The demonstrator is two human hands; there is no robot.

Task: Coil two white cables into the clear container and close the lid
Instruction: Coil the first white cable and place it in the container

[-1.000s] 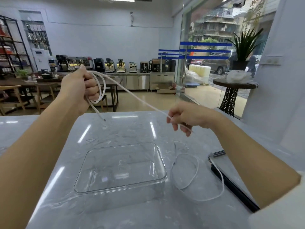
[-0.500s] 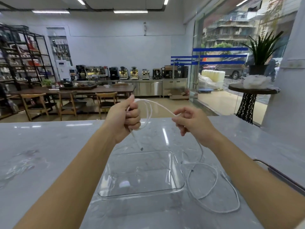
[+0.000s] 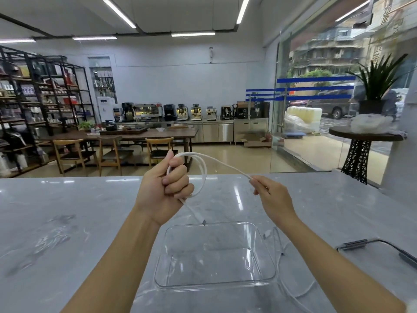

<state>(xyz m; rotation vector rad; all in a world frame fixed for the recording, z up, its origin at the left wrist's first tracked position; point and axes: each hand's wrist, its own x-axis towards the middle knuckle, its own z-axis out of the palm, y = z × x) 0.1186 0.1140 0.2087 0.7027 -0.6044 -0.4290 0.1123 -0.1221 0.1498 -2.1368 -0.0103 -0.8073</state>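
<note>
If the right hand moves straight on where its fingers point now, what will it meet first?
Probably the loops of the white cable that the left hand grips; the right hand points up-left along that cable. Depth is unclear.

Both forearms were bare, slim and unmarked. The left hand and the right hand had short, plain nails. A sliver of white sleeve showed at the right upper arm.
</note>
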